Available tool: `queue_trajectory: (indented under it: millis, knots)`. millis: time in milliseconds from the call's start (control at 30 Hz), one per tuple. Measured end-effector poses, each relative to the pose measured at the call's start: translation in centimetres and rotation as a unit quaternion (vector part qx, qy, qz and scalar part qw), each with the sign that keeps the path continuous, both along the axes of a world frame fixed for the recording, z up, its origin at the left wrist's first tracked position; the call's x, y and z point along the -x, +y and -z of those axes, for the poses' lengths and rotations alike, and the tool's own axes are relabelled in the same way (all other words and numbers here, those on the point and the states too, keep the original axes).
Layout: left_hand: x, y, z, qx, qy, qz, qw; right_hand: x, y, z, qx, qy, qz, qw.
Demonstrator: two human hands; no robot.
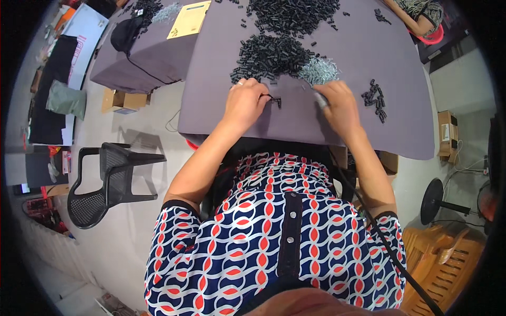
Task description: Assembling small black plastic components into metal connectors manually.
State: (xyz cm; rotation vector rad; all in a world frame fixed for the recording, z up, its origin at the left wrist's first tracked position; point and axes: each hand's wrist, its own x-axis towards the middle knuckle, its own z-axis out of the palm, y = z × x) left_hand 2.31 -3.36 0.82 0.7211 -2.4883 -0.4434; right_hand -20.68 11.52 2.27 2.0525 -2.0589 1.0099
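My left hand (244, 103) is closed in a pinch at the table's near side, gripping a small black plastic piece (277, 101) that sticks out past the fingertips. My right hand (340, 103) is curled round a light grey object (320, 99), too blurred to name. It sits just below a pile of small silvery pieces (320, 71). Beyond my left hand spreads a heap of short black tube-like pieces (271, 55). To the right of my right hand lies a small group of similar black pieces (375, 100).
A grey cloth (406, 126) covers the table. A larger black heap (295, 15) lies farther back. Left are a yellow envelope (188, 20), a black cap-like item (125, 36) and a black chair (108, 181). Another person's arm (414, 23) rests at the far right edge.
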Motion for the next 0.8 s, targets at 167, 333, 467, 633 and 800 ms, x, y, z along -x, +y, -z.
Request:
queue_trajectory:
  millis: [167,333,467,633,800]
  knots:
    - [-0.3,-0.9,0.2,-0.036,0.066,-0.024,0.997,-1.4,-4.3,2.2,-0.041,0.056,0.030,0.997]
    - [-0.3,-1.7,-0.8,-0.011,0.060,-0.032,0.998,-1.7,-4.2,1.6,-0.083,0.067,0.019,0.994]
    - [-0.1,-1.9,-0.9,0.024,-0.041,0.022,0.999,-1.5,-3.6,0.9,-0.106,0.054,-0.002,0.993]
    - [0.0,-2.0,-0.5,0.016,-0.073,0.029,0.997,-1.1,-3.1,0.1,-0.158,0.059,-0.028,0.985]
    - [0.1,-1.8,-0.6,0.005,-0.041,0.014,0.999,-1.1,-2.1,0.9,-0.134,0.000,-0.052,0.990]
